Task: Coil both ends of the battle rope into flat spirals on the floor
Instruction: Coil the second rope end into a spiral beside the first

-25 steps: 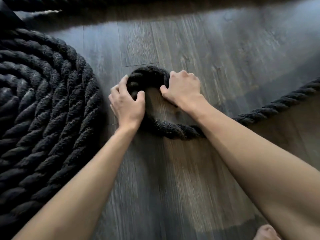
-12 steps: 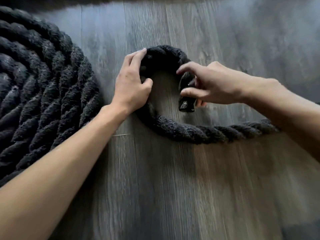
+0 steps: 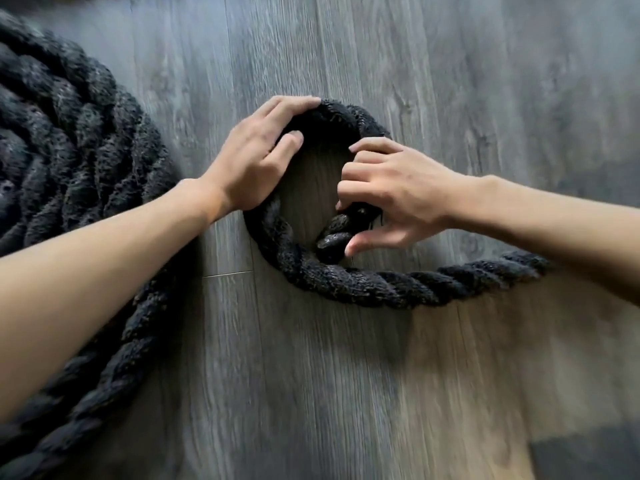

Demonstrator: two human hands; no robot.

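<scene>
Though blurred, seemingly fuzzy twisted rope (image 3: 363, 289)

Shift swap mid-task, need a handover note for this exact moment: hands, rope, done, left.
Left hand: grips the top-left arc of the new loop.
Right hand: pinches the rope end, held inside the loop near its lower run.
Done: first spiral looks wound flat on the floor at left, partly out of frame.
Left: the second end is only one open turn. Close up its centre, then wind the trailing rope around it.
</scene>
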